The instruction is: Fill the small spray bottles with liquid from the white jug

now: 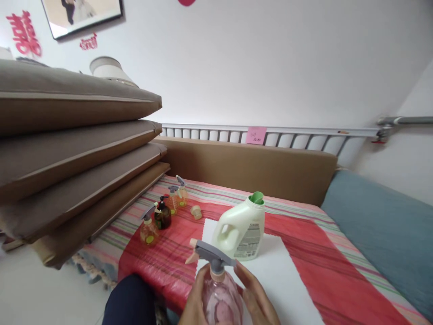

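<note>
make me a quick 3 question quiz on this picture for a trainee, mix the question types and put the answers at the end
1. True or false: the pale jug is lying on its side on the white sheet.

2. The left hand and right hand are at either side of a spray bottle. What colour is its spray head?
a) all black
b) grey with a pale peach nozzle
c) bright green

3. Fill in the blank: the note in front of the radiator is ____ in colour.

Key:
1. False; it stands upright.
2. b
3. pink
</note>
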`<state>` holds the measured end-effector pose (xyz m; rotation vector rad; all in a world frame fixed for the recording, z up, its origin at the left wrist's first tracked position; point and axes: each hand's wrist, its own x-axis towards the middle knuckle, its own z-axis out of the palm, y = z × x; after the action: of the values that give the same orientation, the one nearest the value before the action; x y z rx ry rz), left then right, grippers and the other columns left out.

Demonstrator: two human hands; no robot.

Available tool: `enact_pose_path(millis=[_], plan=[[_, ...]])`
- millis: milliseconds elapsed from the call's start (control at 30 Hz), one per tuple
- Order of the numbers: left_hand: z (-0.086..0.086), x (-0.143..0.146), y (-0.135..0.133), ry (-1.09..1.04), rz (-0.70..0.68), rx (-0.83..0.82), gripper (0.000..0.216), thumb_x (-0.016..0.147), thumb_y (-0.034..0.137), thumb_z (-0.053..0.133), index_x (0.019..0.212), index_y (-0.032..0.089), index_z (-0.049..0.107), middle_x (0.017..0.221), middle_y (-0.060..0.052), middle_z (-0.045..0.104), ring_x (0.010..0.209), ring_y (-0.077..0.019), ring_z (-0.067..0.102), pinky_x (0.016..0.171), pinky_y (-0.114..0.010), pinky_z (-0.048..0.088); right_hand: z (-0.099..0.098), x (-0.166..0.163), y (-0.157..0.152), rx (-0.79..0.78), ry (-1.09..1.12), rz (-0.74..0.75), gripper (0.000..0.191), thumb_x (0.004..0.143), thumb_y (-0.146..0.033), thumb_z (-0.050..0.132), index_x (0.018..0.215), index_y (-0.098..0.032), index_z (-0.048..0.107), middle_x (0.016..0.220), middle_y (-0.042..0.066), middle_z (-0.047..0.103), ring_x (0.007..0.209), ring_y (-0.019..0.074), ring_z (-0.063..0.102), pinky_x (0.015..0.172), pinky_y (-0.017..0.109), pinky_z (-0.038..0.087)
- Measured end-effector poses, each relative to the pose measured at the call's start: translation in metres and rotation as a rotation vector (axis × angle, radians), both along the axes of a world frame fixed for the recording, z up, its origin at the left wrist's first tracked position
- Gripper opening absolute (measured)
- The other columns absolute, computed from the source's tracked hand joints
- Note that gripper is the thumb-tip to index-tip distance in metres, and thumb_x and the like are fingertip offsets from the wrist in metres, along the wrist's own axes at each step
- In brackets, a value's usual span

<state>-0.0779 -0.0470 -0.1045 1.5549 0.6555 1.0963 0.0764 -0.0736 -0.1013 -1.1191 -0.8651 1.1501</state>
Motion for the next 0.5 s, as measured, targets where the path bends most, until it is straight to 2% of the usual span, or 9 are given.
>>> enact_pose_path(millis=[67,133,233,300,367,433,500], plan=[[0.011,-0.002,0.000,-0.006,-0.026,0.005,0.079,0.062,0.029,0.074,0.131,0.019,0.038,0.129,-0.015,0.050,0.122,-0.0321,0.046,0.107,-0.045,0.031,-0.009,0.006,-0.001,-0.079,0.074,0.087,0.061,0.070,-0.075,0.053,0.105,-0.028,0.069,0.122,0.007,0.064,0.125,0.0305,0.047,0.090,0.041,0.049],[0.019,-0.002,-0.001,-0.014,-0.082,-0.029,0.080,0.057,0.028,0.077,0.128,0.019,0.041,0.127,-0.014,0.051,0.121,-0.0321,0.046,0.106,-0.045,0.031,-0.012,0.007,-0.005,-0.109,0.164,0.234,0.071,0.069,-0.083,0.043,0.095,-0.024,0.073,0.107,0.010,0.071,0.117,0.0333,0.054,0.084,0.046,0.052],[0.028,0.000,-0.005,-0.023,-0.180,-0.116,0.081,0.056,0.026,0.078,0.129,0.020,0.043,0.126,-0.012,0.052,0.120,-0.0309,0.048,0.105,-0.045,0.033,-0.006,0.002,-0.015,-0.120,0.282,0.388,0.074,0.069,-0.083,0.042,0.089,-0.020,0.075,0.091,0.013,0.074,0.106,0.0339,0.061,0.081,0.047,0.052],[0.033,-0.001,-0.005,-0.041,-0.272,-0.166,0.082,0.058,0.031,0.079,0.131,0.021,0.042,0.127,-0.012,0.052,0.121,-0.0310,0.047,0.105,-0.045,0.033,0.002,-0.003,-0.020,-0.109,0.335,0.407,0.071,0.071,-0.080,0.045,0.090,-0.019,0.075,0.088,0.013,0.074,0.102,0.0331,0.063,0.080,0.046,0.053],[0.040,-0.005,-0.003,-0.052,-0.352,-0.196,0.083,0.061,0.042,0.079,0.133,0.021,0.041,0.132,-0.012,0.050,0.125,-0.0323,0.043,0.106,-0.046,0.032,0.009,-0.006,-0.024,-0.073,0.347,0.363,0.067,0.072,-0.078,0.047,0.097,-0.021,0.073,0.089,0.011,0.074,0.100,0.0323,0.064,0.080,0.046,0.053],[0.047,-0.008,0.002,-0.066,-0.348,-0.203,0.083,0.062,0.054,0.075,0.133,0.022,0.043,0.135,-0.013,0.048,0.129,-0.0331,0.039,0.106,-0.046,0.031,0.012,-0.008,-0.025,-0.035,0.353,0.329,0.065,0.071,-0.077,0.051,0.103,-0.024,0.071,0.092,0.009,0.074,0.101,0.0330,0.063,0.081,0.047,0.052],[0.055,-0.010,0.007,-0.075,-0.264,-0.189,0.078,0.064,0.060,0.071,0.128,0.022,0.049,0.133,-0.013,0.051,0.126,-0.0328,0.043,0.103,-0.044,0.035,0.012,-0.009,-0.024,-0.025,0.384,0.353,0.066,0.069,-0.077,0.053,0.105,-0.025,0.070,0.095,0.009,0.073,0.103,0.0344,0.062,0.083,0.048,0.051]])
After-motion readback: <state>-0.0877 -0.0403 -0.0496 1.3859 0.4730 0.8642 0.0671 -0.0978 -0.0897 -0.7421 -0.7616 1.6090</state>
